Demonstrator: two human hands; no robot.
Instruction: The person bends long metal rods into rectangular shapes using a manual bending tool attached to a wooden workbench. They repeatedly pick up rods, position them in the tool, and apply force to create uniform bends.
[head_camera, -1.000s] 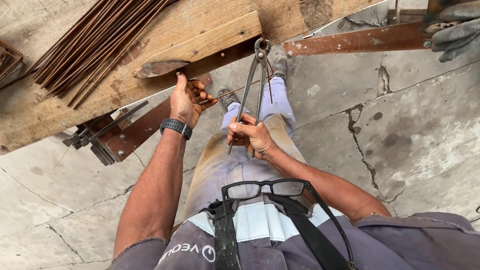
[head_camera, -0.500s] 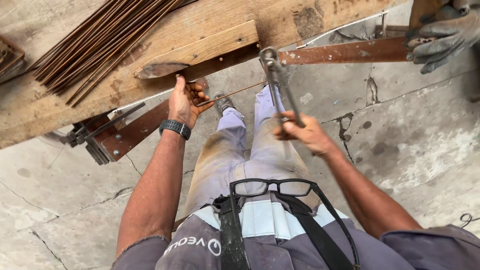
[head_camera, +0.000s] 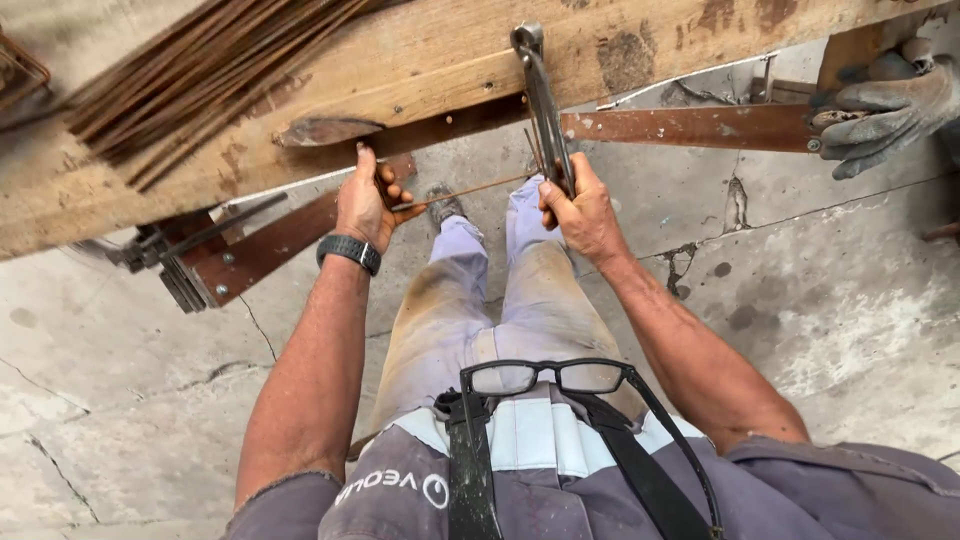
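Observation:
My left hand grips a thin rusty wire at the front edge of a wooden workbench; the wire runs right toward my other hand. My right hand is closed around the long handles of metal pincers, whose head rests up on the bench top. Both hands sit just below the bench edge, above my legs. A black watch is on my left wrist.
A bundle of rusty steel rods lies on the bench at upper left. A rusty steel bar runs right, where another person's gloved hand holds it. Cracked concrete floor lies below. Glasses hang on my chest.
My right hand has lifted the pincers from near my waist up to the bench edge, with the head now on the bench top. My left hand stayed on the wire.

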